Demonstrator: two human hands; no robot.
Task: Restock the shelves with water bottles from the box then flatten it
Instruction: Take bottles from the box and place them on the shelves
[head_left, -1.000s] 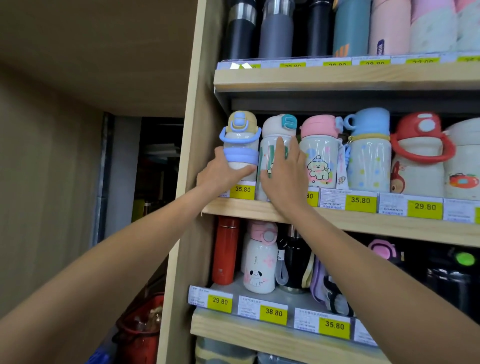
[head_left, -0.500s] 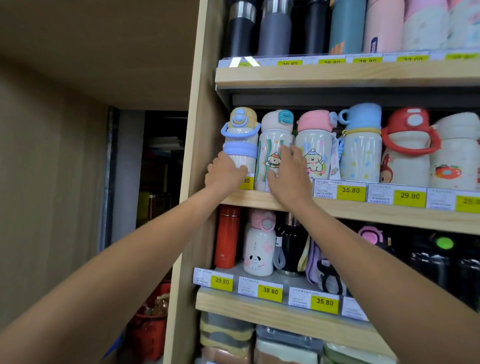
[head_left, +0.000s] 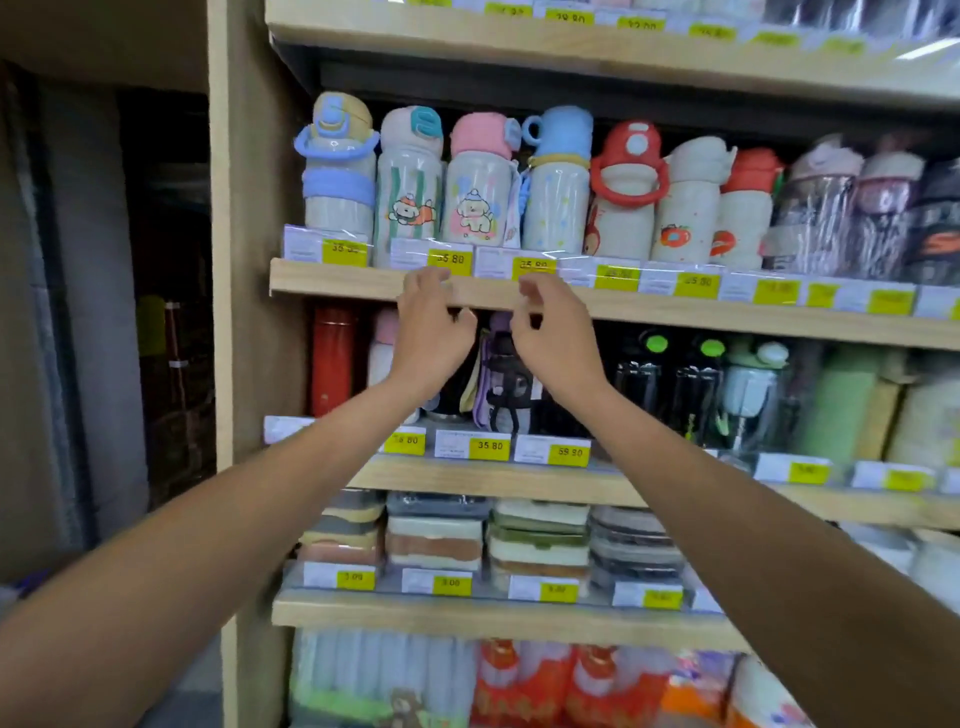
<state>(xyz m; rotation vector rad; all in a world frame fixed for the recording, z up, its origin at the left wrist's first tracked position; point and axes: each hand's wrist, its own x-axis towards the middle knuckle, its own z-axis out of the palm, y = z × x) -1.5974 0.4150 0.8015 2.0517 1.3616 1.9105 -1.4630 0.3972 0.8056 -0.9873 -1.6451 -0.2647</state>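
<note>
A row of children's water bottles stands on a wooden shelf. At its left end are a bottle with a yellow cap and blue handle and a white bottle with a teal cap and a bear print. My left hand and my right hand hover side by side just below that shelf's front edge, fingers loosely curled and holding nothing. Neither hand touches a bottle. No box is in view.
More bottles, among them a red flask, fill the shelf below behind my hands. Stacked lunch boxes sit lower down, packaged goods at the bottom. The shelf unit's wooden side panel borders a dark gap on the left.
Both hands have let go of the two leftmost bottles and dropped below the shelf edge. The view has tilted down, showing the lower shelves.
</note>
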